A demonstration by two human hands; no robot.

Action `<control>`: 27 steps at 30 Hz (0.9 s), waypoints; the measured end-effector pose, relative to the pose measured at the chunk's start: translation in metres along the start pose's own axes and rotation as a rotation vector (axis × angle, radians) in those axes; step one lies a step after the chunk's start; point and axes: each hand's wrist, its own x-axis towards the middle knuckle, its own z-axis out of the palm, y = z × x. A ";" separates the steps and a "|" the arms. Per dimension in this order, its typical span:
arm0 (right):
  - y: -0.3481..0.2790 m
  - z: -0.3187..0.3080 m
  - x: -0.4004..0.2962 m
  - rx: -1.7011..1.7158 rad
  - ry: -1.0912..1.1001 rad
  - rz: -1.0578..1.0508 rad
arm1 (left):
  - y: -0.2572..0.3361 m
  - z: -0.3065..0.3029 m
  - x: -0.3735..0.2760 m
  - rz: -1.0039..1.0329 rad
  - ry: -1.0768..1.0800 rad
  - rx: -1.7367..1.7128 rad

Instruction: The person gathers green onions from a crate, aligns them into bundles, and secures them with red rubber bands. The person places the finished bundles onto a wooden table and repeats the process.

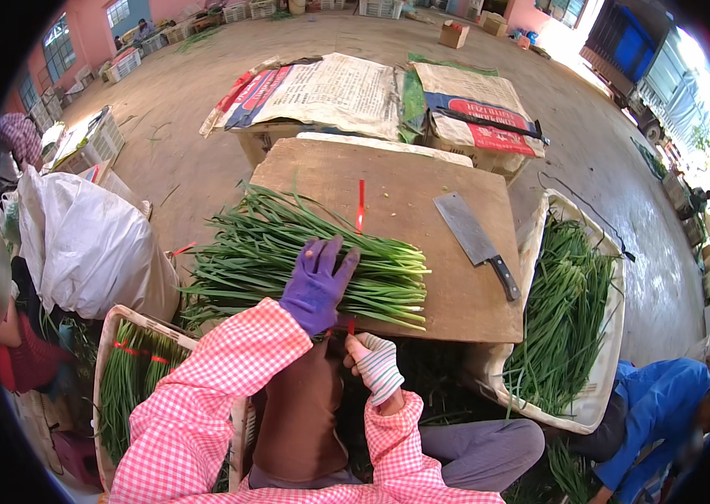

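A loose sheaf of garlic chives (248, 252) lies across a wooden board (386, 164), pale stem ends to the right and green leaves over the left edge. My left hand (320, 283), in a purple glove, rests on top of the stems with its fingers spread. Under the sheaf runs a red tie strip (361, 205), its far end standing up behind the stems. At the board's near edge my right hand (367, 359), in a striped fingerless glove, pinches the near end of red strip. A cleaver (468, 230) with a black handle lies on the board's right side.
To the right stands a white crate (610, 334) of loose chives; a crate (109, 353) at left holds red-tied bundles. Sack-covered boxes (342, 88) stand beyond the board. A white sack (90, 246) is at left. A person in blue (651, 409) bends at lower right.
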 end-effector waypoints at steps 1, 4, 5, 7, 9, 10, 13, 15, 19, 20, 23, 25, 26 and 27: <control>-0.003 -0.004 -0.006 -0.001 -0.012 0.019 | 0.002 -0.002 0.001 0.018 -0.008 -0.007; -0.005 -0.014 -0.020 -0.030 -0.048 0.069 | 0.001 -0.001 0.000 0.068 -0.030 -0.003; -0.004 -0.018 -0.021 -0.036 -0.051 0.072 | 0.004 -0.004 0.001 0.081 -0.049 0.018; -0.002 -0.023 -0.023 -0.053 -0.075 0.081 | 0.008 -0.003 -0.005 0.111 -0.081 -0.018; 0.002 -0.032 -0.017 -0.051 -0.105 -0.008 | 0.012 -0.005 -0.009 0.138 -0.114 -0.009; 0.002 -0.039 -0.017 -0.093 -0.088 -0.035 | 0.013 -0.006 -0.010 0.150 -0.131 0.019; -0.005 -0.061 -0.023 -0.168 0.044 -0.164 | 0.018 -0.015 -0.010 0.150 -0.195 0.075; -0.010 -0.077 -0.029 -0.120 0.094 -0.132 | 0.019 -0.017 -0.013 0.119 -0.255 0.104; -0.006 -0.088 -0.020 -0.376 0.147 -0.281 | 0.024 -0.013 -0.011 0.107 -0.193 0.115; 0.007 -0.087 -0.008 -0.455 0.179 -0.376 | 0.023 -0.014 -0.009 0.121 -0.192 0.114; -0.013 -0.088 -0.003 -0.605 0.192 -0.412 | 0.025 -0.019 -0.003 0.116 -0.198 0.094; -0.021 -0.091 0.000 -0.727 0.213 -0.460 | 0.025 -0.021 0.004 0.115 -0.228 0.058; -0.021 -0.093 0.002 -0.740 0.224 -0.488 | 0.024 -0.021 0.007 0.112 -0.241 0.040; -0.022 -0.092 0.005 -0.751 0.228 -0.484 | 0.023 -0.020 0.010 0.113 -0.256 0.023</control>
